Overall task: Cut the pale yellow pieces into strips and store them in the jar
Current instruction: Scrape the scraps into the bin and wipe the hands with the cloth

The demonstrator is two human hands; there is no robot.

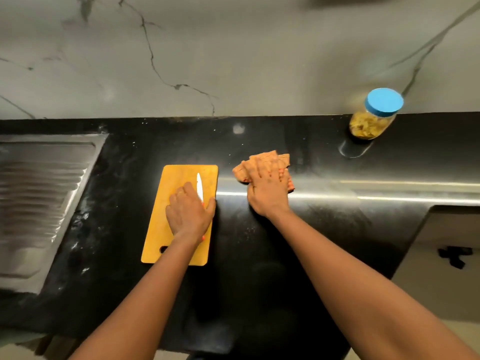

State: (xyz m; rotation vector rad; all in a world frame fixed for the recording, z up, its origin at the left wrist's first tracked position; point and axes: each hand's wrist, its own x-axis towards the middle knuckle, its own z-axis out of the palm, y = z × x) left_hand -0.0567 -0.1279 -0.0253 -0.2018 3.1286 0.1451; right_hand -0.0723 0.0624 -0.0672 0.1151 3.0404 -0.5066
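Observation:
A clear jar (370, 125) with a blue lid (384, 102) stands at the back right of the black counter (259, 255) and holds pale yellow pieces. On the wooden cutting board (179, 178) lies a knife (199, 187) with a white blade and an orange handle. My left hand (189, 213) rests over that handle, palm down, with the blade showing between fingers and thumb. My right hand (267, 188) presses flat on a bunched orange cloth (270, 158) on the counter, right of the board. No loose pieces show on the board.
A steel sink drainboard (44, 193) takes up the left side. A grey marble wall (233, 55) backs the counter. The counter's right end drops to the floor, where a dark object (454, 255) lies.

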